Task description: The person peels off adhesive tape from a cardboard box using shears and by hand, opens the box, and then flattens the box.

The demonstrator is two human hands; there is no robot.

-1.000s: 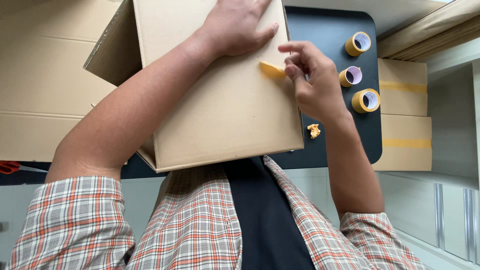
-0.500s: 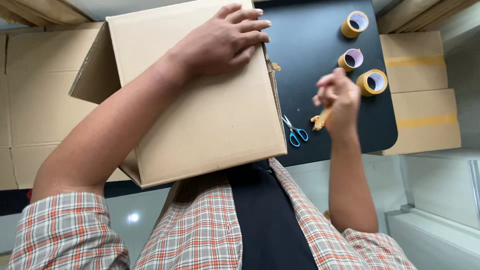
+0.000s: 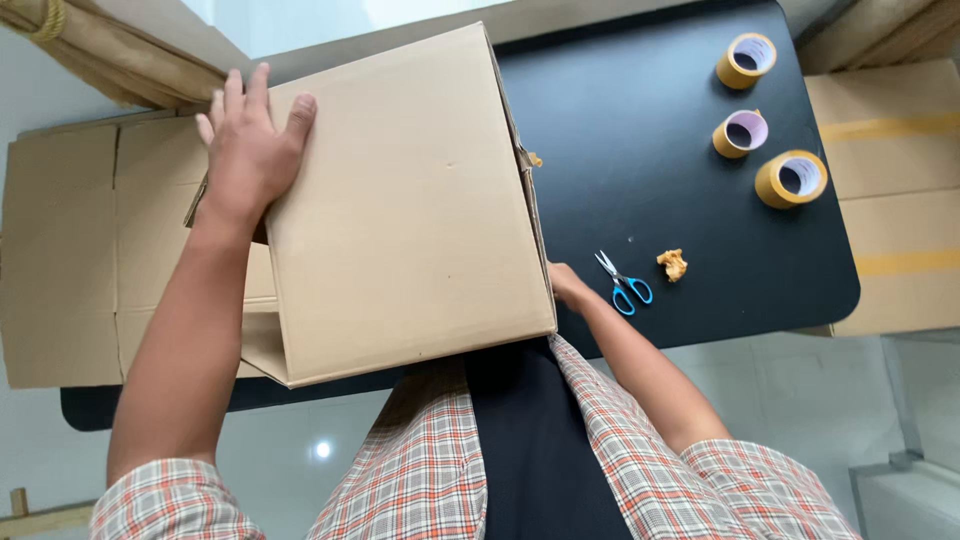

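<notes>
The left hand [image 3: 248,150] is laid flat, fingers spread, on the top left corner of the cardboard box [image 3: 400,210]; nothing is clasped, only pressed. The right hand [image 3: 563,285] is set against the box's right wall, mostly hidden behind its lower corner, so its grip cannot be told. The box is held tilted over the near edge of the black tabletop [image 3: 640,160], with one flap hanging loose at its left side. For a steady hold, pressure is best kept even from both sides, with the loose flap minded. Blue-handled scissors [image 3: 625,285] and a crumpled tape scrap [image 3: 672,264] lie just right of the box; three tape rolls [image 3: 791,179] stand near the far right corner.
</notes>
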